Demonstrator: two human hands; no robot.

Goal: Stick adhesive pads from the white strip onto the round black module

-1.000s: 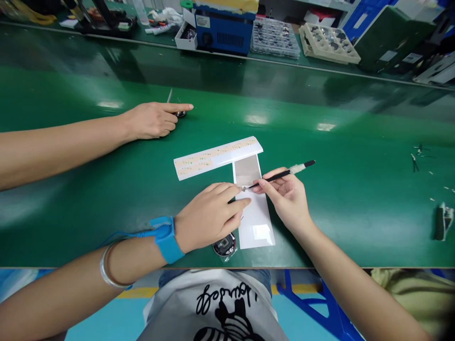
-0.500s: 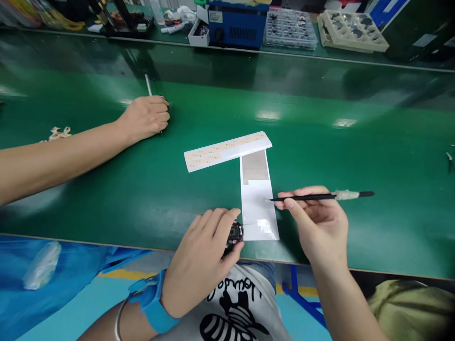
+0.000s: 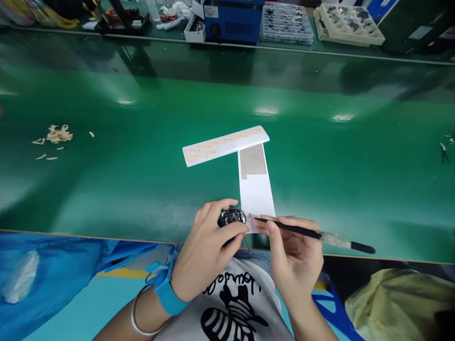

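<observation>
My left hand (image 3: 206,251) grips a small round black part (image 3: 232,218) at the near edge of the green bench, fingers curled around it. My right hand (image 3: 291,255) pinches black tweezers (image 3: 313,234) with a taped handle; their tip sits right beside the round part, at about its right rim. Just behind the hands lies a white backing strip (image 3: 256,189) with a grey patch at its far end. A second white strip (image 3: 224,144) carrying small tan stickers lies across its top.
Tan scraps (image 3: 57,135) lie on the green bench (image 3: 142,156) at the left. Along the far edge stand a blue machine (image 3: 232,19), a small white box (image 3: 195,28), a clear parts tray (image 3: 287,23) and a cream tray (image 3: 346,23). Small black bits (image 3: 442,151) lie at the right.
Another person's arm at the left has left the view. My left hand lifted the round part off the bench edge. My right hand swung the tweezers down to it.
</observation>
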